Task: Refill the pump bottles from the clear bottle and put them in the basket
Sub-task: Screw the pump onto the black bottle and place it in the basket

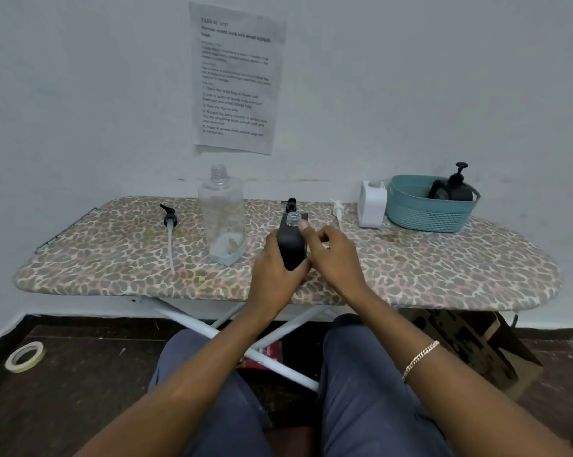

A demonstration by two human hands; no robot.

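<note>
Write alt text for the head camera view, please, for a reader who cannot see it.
A person's left hand grips an uncapped black bottle at a leopard-print ironing board, the right hand against it. A nearly empty clear bottle stands beside it; a teal basket at the right holds one black pump bottle.

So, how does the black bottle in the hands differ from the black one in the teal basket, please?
The black square bottle in the left hand has a bare open neck; the black pump bottle has its pump fitted. The first is held at the ironing board's front; the second sits in the teal plastic basket. Both are black.
</note>
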